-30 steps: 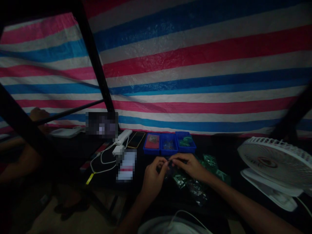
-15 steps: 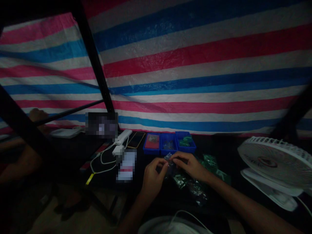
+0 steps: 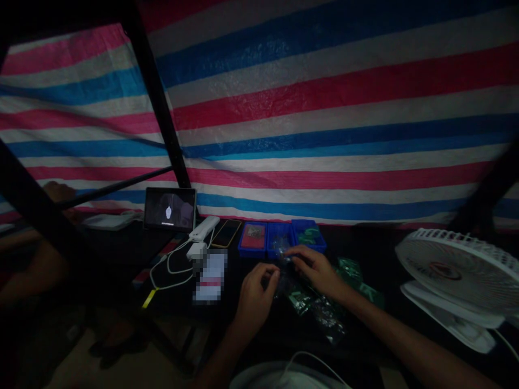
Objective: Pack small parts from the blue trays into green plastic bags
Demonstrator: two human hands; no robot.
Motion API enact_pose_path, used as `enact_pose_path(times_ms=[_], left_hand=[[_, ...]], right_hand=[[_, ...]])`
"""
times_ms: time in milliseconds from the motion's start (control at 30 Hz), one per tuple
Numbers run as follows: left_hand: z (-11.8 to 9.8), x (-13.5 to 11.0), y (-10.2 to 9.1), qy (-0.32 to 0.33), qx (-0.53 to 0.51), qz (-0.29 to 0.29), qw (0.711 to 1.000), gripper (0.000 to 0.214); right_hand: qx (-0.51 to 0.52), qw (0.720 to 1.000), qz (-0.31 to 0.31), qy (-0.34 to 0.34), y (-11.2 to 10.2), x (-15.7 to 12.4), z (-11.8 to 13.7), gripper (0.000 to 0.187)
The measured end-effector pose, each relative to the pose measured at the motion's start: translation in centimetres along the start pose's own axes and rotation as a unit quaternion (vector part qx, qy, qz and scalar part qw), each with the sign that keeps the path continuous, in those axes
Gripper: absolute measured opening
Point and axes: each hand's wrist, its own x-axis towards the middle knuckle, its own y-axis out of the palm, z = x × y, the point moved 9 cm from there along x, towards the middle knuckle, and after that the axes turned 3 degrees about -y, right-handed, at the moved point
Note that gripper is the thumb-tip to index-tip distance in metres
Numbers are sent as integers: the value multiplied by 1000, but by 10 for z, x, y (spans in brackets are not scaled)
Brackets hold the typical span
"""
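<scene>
Hands have parted. Right hand pinches the clear bag, now farther off at the middle blue bin's near edge. Left hand stays back, fingers curled; can't tell if it holds anything. Two-handed fiddling looks finished.

3 blue bins, 1 fan & 1 tablet.

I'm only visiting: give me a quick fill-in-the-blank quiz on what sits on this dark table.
Behind the left hand and right hand stand ___ blue trays. The fan on the person's right is ___ in colour. The tablet stands to the ___ of the trays.
Missing words: three; white; left.
</scene>
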Motion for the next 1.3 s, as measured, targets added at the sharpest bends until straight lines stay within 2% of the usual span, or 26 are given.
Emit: enact_pose_path(times_ms=[200, 400, 533, 700, 800, 1033, 1133, 1300], left_hand=[[0, 0, -3, 15, 35, -20, 999, 18], [0, 1, -3, 7, 42, -12, 999, 18], [-1, 0, -2, 8, 42, -7, 999, 19], [-3, 0, -3, 11, 41, -12, 999, 19], [-4, 0, -3, 14, 42, -17, 999, 17], [1, 1, 3, 3, 50, 12, 999, 10], [5, 0, 7, 4, 56, 33, 998, 21], [12, -2, 11, 13, 109, 32, 993, 33]], right_hand=[[-17, 996, -90, 23, -22, 3, -11, 33], [-6, 992, -123, 11, -29, 3, -11, 32], [-44, 993, -105, -32, -25, 3, -3, 31], [-100, 993, -16, -55, -4, 2, 0, 32], [-121, 991, 11, -60, 3, 0, 0, 32], [-132, 990, 24, -49, 3, -1, -1, 39], [-131, 990, 22, -50, 3, -2, 0, 42], [-124, 990, 10, -60, 1, -2, 4, 37]])
